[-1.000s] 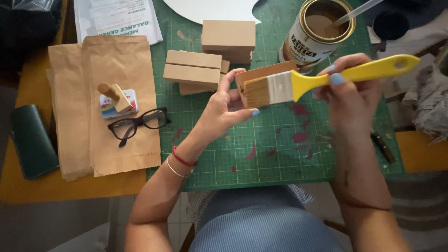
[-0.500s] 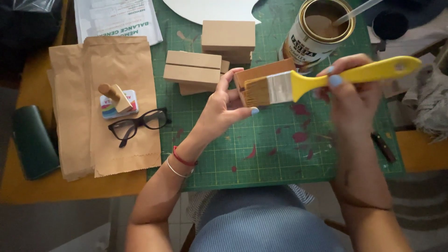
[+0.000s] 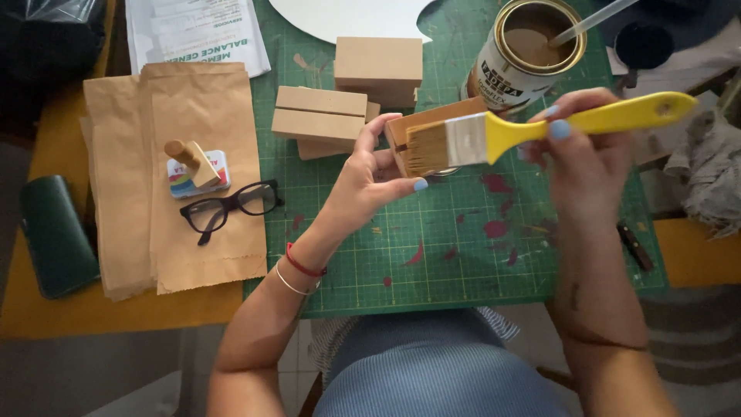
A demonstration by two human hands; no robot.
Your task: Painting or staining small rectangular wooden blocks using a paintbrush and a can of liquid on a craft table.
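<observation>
Bristles of the yellow-handled brush (image 3: 494, 135), gripped in the right hand (image 3: 587, 166), lay against the small wooden block (image 3: 421, 127). The left hand (image 3: 370, 181) clasped that block above the green cutting mat (image 3: 463, 255), near the table's far edge beside the open paint can (image 3: 532, 46).

Black glasses (image 3: 229, 207) lie on brown paper bags (image 3: 177, 116) (a green case (image 3: 55, 234) nearby).

Above our right hand (image 3: 587, 166), a labelled round tin (image 3: 525, 54); far left of our left hand (image 3: 370, 181), brown bags (image 3: 177, 116), white printed sheet (image 3: 197, 31).
</observation>
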